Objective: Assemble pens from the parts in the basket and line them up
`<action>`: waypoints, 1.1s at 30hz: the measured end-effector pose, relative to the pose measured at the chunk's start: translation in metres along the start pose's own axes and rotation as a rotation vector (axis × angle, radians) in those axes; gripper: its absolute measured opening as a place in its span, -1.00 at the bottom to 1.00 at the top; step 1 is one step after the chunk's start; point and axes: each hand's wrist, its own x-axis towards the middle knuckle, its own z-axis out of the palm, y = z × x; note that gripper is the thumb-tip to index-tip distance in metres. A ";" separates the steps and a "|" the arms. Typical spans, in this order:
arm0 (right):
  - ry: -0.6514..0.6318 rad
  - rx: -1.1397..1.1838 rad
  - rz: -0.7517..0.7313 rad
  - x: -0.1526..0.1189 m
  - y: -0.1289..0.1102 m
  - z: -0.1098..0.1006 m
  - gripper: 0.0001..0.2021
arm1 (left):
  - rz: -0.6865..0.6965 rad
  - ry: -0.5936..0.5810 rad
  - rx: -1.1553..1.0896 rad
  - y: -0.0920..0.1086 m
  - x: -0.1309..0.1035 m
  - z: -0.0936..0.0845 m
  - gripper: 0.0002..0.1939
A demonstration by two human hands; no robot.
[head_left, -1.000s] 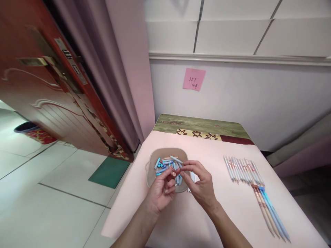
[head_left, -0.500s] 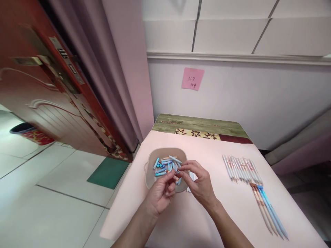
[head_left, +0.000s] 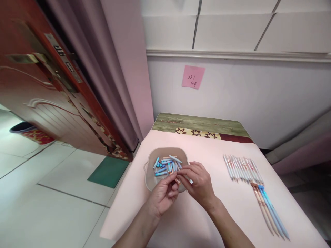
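My left hand (head_left: 165, 193) pinches a small orange-brown printed pen part (head_left: 178, 181) over the near right side of a beige plastic basin (head_left: 152, 179). Thumb and fingers of my right hand (head_left: 198, 181) come together against my left fingertips, at the top of that part. Whatever the right fingers pinch is hidden. Inside the basin lie loose blue pen pieces (head_left: 160, 171), with some brown and pale ones among them.
Right of my hands, a row of slim whitish pens (head_left: 243, 168) lies on the pale pink table cover (head_left: 217, 220). Nearer me are several longer brown and blue pens (head_left: 270, 210). A wall stands behind the table, and a red door (head_left: 33, 86) is at the left.
My right fingers have closed in on the left fingertips, with the right hand drawn slightly lower. The pen part stays in my left hand. The view has shifted very slightly.
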 end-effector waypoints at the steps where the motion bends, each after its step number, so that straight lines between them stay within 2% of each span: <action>1: 0.001 -0.010 -0.005 -0.001 0.000 0.001 -0.89 | -0.001 0.008 -0.017 -0.001 0.000 0.001 -0.90; 3: 0.043 -0.030 0.008 -0.002 -0.001 0.001 -0.89 | -0.005 0.012 -0.051 -0.001 0.000 0.003 -0.88; 6: 0.173 -0.038 0.116 -0.002 -0.002 -0.004 -0.89 | 0.007 -0.013 -0.127 0.003 0.001 0.005 -0.84; 8: 0.204 -0.018 0.148 -0.001 -0.004 -0.008 -0.89 | 0.037 -0.023 -0.195 0.007 0.001 0.005 -0.80; 11: 0.157 0.008 0.087 0.001 -0.008 -0.011 -0.90 | 0.072 -0.032 -0.268 0.011 0.002 0.005 -0.80; 15: 0.120 0.002 0.038 0.000 -0.011 -0.004 -0.91 | 0.055 -0.039 -0.276 0.008 0.002 0.005 -0.86; 19: 0.097 -0.027 0.039 -0.003 -0.012 0.002 -0.91 | 0.077 -0.057 -0.247 0.004 0.001 0.005 -0.89; 33: 0.079 -0.017 0.071 -0.006 -0.016 -0.002 -0.91 | 0.079 -0.097 -0.228 0.005 -0.006 0.002 -0.88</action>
